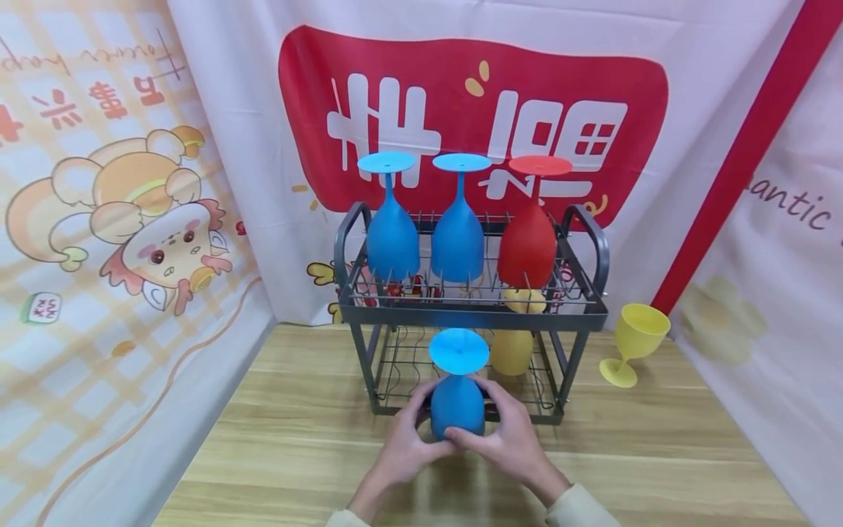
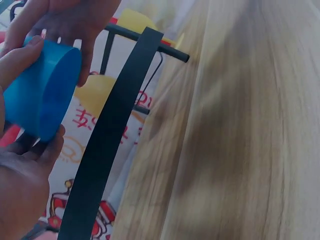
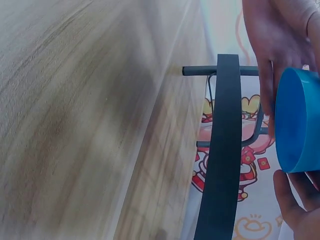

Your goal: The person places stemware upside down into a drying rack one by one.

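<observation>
Both hands hold a blue goblet upside down, its round foot on top, in front of the lower tier of a dark wire rack. The left hand grips the bowl from the left and the right hand from the right, with a thumb across the near side. In the left wrist view the goblet's open rim faces the table, above the rack's lower front bar. Two blue goblets and a red goblet stand inverted on the upper tier.
An inverted yellow goblet stands on the lower tier, at the right. Another yellow goblet stands upright on the wooden table, right of the rack. Printed cloth hangs behind and along both sides.
</observation>
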Demonstrator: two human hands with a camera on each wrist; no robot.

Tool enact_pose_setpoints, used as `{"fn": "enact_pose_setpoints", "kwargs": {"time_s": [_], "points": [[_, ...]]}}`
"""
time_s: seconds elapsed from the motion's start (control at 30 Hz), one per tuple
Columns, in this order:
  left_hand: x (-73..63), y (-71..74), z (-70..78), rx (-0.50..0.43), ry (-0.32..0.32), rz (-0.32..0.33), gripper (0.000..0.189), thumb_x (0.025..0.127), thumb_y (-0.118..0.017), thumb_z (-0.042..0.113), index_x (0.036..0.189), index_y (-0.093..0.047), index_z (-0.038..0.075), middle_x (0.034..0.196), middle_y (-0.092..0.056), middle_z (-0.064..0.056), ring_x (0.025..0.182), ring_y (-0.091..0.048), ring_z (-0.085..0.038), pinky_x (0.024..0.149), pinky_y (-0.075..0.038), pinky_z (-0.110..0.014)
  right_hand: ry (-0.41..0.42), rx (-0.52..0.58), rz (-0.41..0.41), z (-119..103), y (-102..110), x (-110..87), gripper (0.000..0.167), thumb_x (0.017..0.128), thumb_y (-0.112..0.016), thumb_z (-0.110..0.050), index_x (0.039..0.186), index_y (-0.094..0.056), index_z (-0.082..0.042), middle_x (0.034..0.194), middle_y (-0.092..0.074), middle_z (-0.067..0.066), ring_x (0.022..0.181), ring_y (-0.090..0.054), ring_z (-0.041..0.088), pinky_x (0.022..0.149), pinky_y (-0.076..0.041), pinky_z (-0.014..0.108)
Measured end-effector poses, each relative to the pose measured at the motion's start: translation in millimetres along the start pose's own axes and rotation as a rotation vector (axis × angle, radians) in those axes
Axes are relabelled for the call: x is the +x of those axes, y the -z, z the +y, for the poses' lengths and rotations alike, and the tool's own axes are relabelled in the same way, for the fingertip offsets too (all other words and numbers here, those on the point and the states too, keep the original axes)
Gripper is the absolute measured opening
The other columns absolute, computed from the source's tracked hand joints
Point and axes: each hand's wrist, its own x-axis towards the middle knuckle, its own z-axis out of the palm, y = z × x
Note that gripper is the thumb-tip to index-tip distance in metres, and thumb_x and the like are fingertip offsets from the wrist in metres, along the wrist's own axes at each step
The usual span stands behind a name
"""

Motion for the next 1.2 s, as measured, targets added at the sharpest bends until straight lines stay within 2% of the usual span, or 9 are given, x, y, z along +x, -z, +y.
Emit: {"fn": "enact_pose_setpoints", "kwargs": {"time_s": [0.1, 0.2, 0.33, 0.43, 0.53, 0.67, 0.8, 0.93, 1.2], "points": [[-3.6, 6.0, -2.1, -0.081, -0.086, 0.092, 0.082, 0.088, -0.084, 0.013, 0.158, -0.044, 0.021, 0.156, -0.055, -0.011, 0.14, -0.057, -0.024, 0.118, -0.049, -0.04, 0.008, -0.018, 0.04, 2.2, 2.1, 0.3, 0.079, 0.078, -0.094, -0.043, 0.145, -0.059, -0.019, 0.135, -0.071, 0.007, 0.118, -0.071, 0.028, 0.09, -0.064, 0.04], [-3.7, 13.3, -5.4, -0.167, -0.141, 0.322, 0.066, 0.094, -0.073, 0.002, 0.153, -0.046, 0.007, 0.15, -0.057, -0.015, 0.135, -0.058, -0.021, 0.114, -0.05, -0.033, 0.003, -0.031, 0.067, 4.8, 4.6, 1.7, 0.08, 0.079, -0.093, -0.042, 0.146, -0.058, -0.016, 0.138, -0.07, 0.012, 0.121, -0.07, 0.035, 0.091, -0.065, 0.05], [1.9, 24.6, -8.4, -0.165, -0.003, 0.722, 0.051, 0.099, -0.072, 0.013, 0.144, -0.049, 0.007, 0.137, -0.059, -0.005, 0.124, -0.058, -0.021, 0.099, -0.05, -0.021, -0.03, -0.033, 0.059, 7.2, 7.9, 2.9, 0.082, 0.08, -0.093, -0.043, 0.148, -0.057, -0.016, 0.142, -0.067, 0.013, 0.126, -0.067, 0.038, 0.095, -0.062, 0.059], [7.1, 35.3, -12.6, -0.158, 0.128, 0.866, 0.059, 0.098, -0.075, 0.021, 0.147, -0.044, 0.009, 0.14, -0.055, -0.004, 0.128, -0.053, -0.027, 0.102, -0.046, -0.027, -0.062, -0.022, 0.046, 8.2, 9.0, 3.2, 0.084, 0.08, -0.092, -0.043, 0.15, -0.055, -0.016, 0.145, -0.065, 0.013, 0.129, -0.066, 0.038, 0.098, -0.06, 0.062], [10.3, 45.3, -20.0, -0.184, 0.224, 0.834, 0.07, 0.099, -0.073, 0.02, 0.157, -0.035, 0.009, 0.153, -0.049, -0.01, 0.141, -0.046, -0.033, 0.116, -0.042, -0.043, -0.085, -0.018, 0.035, 9.9, 8.4, 3.7, 0.086, 0.081, -0.091, -0.043, 0.152, -0.052, -0.016, 0.148, -0.063, 0.013, 0.131, -0.065, 0.039, 0.1, -0.059, 0.062], [13.0, 53.3, -32.8, -0.196, 0.332, 0.659, 0.078, 0.101, -0.067, 0.015, 0.166, -0.024, 0.01, 0.169, -0.036, -0.016, 0.156, -0.034, -0.04, 0.129, -0.028, -0.062, -0.101, -0.028, 0.028, 14.1, 6.4, 4.1, 0.089, 0.082, -0.091, -0.044, 0.155, -0.049, -0.017, 0.151, -0.061, 0.014, 0.133, -0.064, 0.039, 0.102, -0.058, 0.062], [15.6, 56.6, -43.5, -0.21, 0.387, 0.532, 0.08, 0.102, -0.061, 0.008, 0.169, -0.018, 0.011, 0.174, -0.025, -0.02, 0.162, -0.023, -0.045, 0.131, -0.019, -0.065, -0.109, -0.034, 0.035, 18.4, 5.0, 5.5, 0.09, 0.082, -0.091, -0.045, 0.156, -0.048, -0.017, 0.151, -0.06, 0.015, 0.133, -0.063, 0.04, 0.101, -0.059, 0.062], [18.1, 58.0, -50.7, -0.223, 0.408, 0.478, 0.074, 0.103, -0.054, 0.003, 0.169, -0.02, 0.01, 0.175, -0.028, -0.017, 0.163, -0.023, -0.044, 0.132, -0.019, -0.063, -0.139, -0.046, 0.041, 20.8, 3.7, 10.3, 0.091, 0.083, -0.089, -0.048, 0.158, -0.046, -0.018, 0.153, -0.058, 0.016, 0.133, -0.063, 0.041, 0.101, -0.059, 0.062], [17.6, 58.9, -57.5, -0.205, 0.398, 0.443, 0.055, 0.105, -0.052, 0.002, 0.159, -0.044, 0.012, 0.17, -0.036, -0.02, 0.158, -0.035, -0.042, 0.129, -0.028, -0.061, -0.231, -0.057, 0.067, 27.2, -4.7, 26.8, 0.094, 0.087, -0.083, -0.057, 0.161, -0.039, -0.019, 0.156, -0.053, 0.016, 0.137, -0.06, 0.042, 0.103, -0.058, 0.063]]}}
